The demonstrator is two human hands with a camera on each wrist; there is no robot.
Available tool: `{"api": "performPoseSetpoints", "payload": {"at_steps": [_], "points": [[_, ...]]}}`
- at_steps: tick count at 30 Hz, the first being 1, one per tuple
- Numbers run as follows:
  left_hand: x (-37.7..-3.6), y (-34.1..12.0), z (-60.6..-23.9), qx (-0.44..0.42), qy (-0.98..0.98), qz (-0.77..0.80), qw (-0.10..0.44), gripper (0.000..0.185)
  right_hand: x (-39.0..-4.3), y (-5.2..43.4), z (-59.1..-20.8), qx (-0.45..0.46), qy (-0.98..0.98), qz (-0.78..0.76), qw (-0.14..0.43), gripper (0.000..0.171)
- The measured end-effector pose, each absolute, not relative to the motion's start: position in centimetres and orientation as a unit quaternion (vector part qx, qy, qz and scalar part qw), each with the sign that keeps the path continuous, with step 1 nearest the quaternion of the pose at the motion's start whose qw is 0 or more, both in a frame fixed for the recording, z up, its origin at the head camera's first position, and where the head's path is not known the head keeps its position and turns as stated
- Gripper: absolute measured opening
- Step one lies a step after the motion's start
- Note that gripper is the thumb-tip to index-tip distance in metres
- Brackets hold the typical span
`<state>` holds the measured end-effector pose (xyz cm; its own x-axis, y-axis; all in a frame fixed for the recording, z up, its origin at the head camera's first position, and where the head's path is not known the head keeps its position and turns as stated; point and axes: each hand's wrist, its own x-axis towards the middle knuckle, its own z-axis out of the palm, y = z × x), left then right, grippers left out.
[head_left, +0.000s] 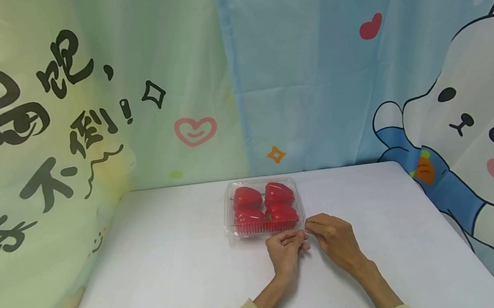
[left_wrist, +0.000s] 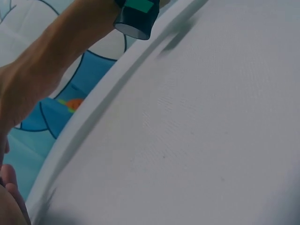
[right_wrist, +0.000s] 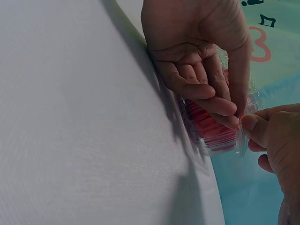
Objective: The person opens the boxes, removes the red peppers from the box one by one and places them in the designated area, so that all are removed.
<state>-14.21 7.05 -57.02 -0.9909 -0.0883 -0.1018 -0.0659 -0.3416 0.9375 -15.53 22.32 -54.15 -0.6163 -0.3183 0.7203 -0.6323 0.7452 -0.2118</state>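
A clear plastic clamshell box [head_left: 228, 213] sits near the table's far edge, its lid lying over several red bell peppers [head_left: 279, 195]. At its front right corner, my left hand [head_left: 286, 252] pinches the rim between thumb and index finger, the other fingers loosely bent. Right beside it, my right hand [head_left: 334, 236] pinches the same corner from the right. The right wrist view shows both thumbs close together at the lid's edge [right_wrist: 242, 140]. In the left wrist view, only part of the left hand [left_wrist: 11, 206] shows at the lower left; the box is out of frame.
A white table [head_left: 173, 266] spreads around the box. Behind it hangs a printed curtain [head_left: 275, 74] with hearts, lettering and a white cartoon animal. A dark wrist device [left_wrist: 137, 18] is strapped on the right forearm.
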Motion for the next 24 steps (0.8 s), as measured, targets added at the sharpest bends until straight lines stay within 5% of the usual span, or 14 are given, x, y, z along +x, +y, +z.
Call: {"api": "performPoseSetpoints", "payload": {"at_steps": [24], "points": [[-14.4, 8.3, -57.1, 0.077, -0.558, -0.824, 0.058, 0.01, -15.7, 22.2, -54.5, 0.301, -0.852, 0.189, 0.383, 0.043]]}}
